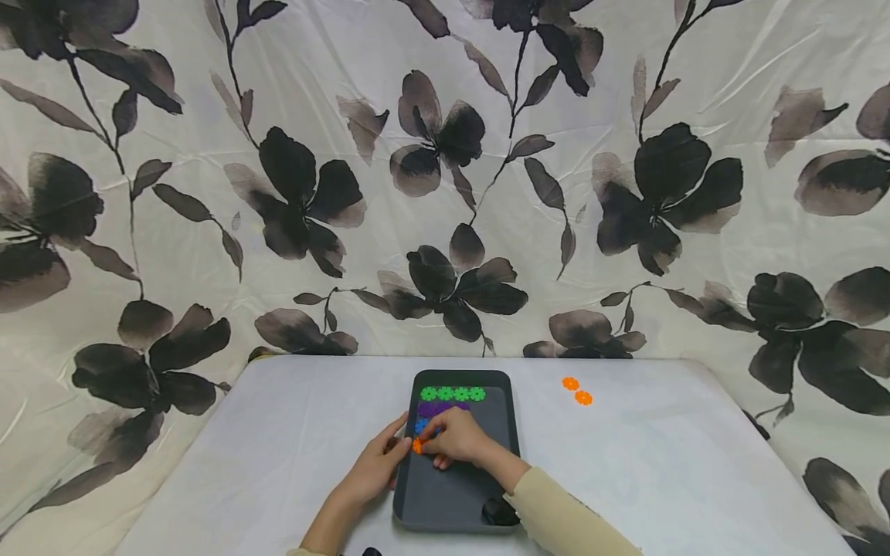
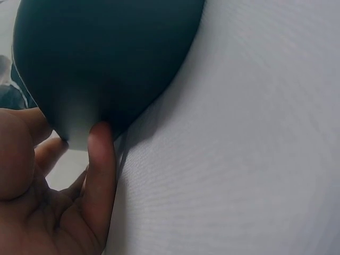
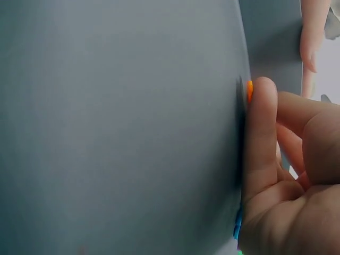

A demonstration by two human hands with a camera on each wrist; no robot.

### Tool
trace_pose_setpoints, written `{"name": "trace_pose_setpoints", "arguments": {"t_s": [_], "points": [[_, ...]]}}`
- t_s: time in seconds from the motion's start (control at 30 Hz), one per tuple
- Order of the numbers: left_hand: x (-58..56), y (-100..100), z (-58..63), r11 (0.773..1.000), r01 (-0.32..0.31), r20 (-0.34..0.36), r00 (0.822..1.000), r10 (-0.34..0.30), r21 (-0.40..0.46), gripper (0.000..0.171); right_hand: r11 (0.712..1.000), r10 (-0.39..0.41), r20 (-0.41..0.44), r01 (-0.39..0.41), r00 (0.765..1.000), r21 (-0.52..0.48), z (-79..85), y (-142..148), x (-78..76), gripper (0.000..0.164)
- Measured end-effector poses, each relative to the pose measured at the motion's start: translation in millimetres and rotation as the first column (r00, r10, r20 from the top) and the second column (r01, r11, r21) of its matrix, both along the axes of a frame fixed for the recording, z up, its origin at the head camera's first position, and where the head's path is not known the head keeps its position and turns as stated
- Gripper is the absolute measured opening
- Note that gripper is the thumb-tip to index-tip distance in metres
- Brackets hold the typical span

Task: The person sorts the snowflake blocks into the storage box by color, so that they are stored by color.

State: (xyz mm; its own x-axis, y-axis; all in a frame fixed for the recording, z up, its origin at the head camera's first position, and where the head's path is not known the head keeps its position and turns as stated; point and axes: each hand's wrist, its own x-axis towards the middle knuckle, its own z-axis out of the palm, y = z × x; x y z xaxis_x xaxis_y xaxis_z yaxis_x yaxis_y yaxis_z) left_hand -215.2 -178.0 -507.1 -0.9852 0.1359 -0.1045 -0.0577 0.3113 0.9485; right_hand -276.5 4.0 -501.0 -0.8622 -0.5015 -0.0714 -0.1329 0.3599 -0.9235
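Note:
A dark grey tray (image 1: pixel 438 502) lies lengthwise on the table. My left hand (image 1: pixel 375 467) grips its left wall; in the left wrist view the fingers (image 2: pixel 101 170) bend round the tray's edge. Inside, my right hand (image 1: pixel 459 439) pinches an orange flower-shaped piece (image 1: pixel 417 445) low against the tray floor near the left wall. From the right wrist side, only a sliver of the orange piece shows at a fingertip. Above it sit blue flower pieces (image 1: pixel 420 425), partly hidden by the right hand, then purple ones (image 1: pixel 434 408) and a row of several green ones (image 1: pixel 445 394).
Two loose orange flower pieces (image 1: pixel 577 391) lie on the white tablecloth (image 1: pixel 626 463) right of the tray. A black device (image 1: pixel 497 511) at the right wrist overlaps the tray's lower right corner. A floral cloth (image 1: pixel 445 193) hangs behind the table.

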Motion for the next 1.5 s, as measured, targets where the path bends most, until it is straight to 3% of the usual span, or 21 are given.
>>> {"name": "trace_pose_setpoints", "arguments": {"t_s": [0.37,0.57,0.73,0.83,1.0,1.17,1.37,1.5], "points": [[-1.6,0,1.1,1.000,0.000,0.020,1.000,0.000,-0.004,0.056,1.000,0.005,-0.006,-0.004,1.000,0.014,0.2,0,-0.4,0.006],[-2.8,0,0.8,1.000,0.013,0.003,1.000,-0.013,0.002,0.056,0.997,-0.002,0.060,0.007,0.998,-0.075,2.8,5,-7.4,0.008],[-4.5,1,0.6,1.000,0.001,-0.026,1.000,-0.001,-0.007,0.055,0.982,-0.032,0.146,0.058,0.989,-0.179,12.4,18,-17.2,0.020],[-4.3,1,-1.0,1.000,-0.014,-0.030,0.999,0.013,-0.020,0.054,0.973,-0.040,0.157,0.074,0.987,-0.218,21.2,30,-21.6,0.027],[-2.8,0,-2.3,1.000,-0.016,-0.050,0.999,0.015,-0.024,0.054,0.964,-0.073,0.137,0.105,0.988,-0.246,43.3,58,-28.0,0.025],[-3.1,0,0.1,1.000,-0.003,-0.060,0.998,0.002,-0.024,0.054,0.951,-0.178,0.133,0.205,0.975,-0.231,60.8,93,-39.5,0.021],[-2.5,3,0.3,0.999,-0.017,-0.055,0.998,0.015,-0.043,0.052,0.930,-0.300,0.139,0.322,0.944,-0.180,61.0,137,-53.9,0.019],[-1.9,5,-0.4,0.998,-0.032,-0.039,0.999,0.030,-0.047,0.052,0.925,-0.341,0.120,0.356,0.932,-0.136,55.7,164,-60.6,0.021]]}}
